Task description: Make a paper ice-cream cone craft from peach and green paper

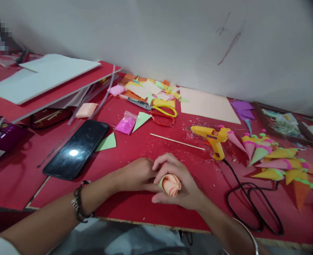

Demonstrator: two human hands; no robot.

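A small green paper cone (160,183) lies on its side above the front of the red table, topped with a peach clay swirl (171,186) that faces right. My right hand (181,186) curls round its wide end, thumb below and fingers above. On the other side, my left hand (137,173) is closed at the narrow end; its fingertips and the cone's point are hidden. Beyond my hands lies a thin wooden stick (177,142). A yellow glue gun (211,136) rests to the right, its small light glowing orange.
Finished paper cones (275,156) crowd the right side beside the black cord (252,209). A phone (76,150) lies left, with green paper pieces (141,120), a pink clay packet (126,122) and scissors (161,113) beyond. White boards (47,76) are stacked back left.
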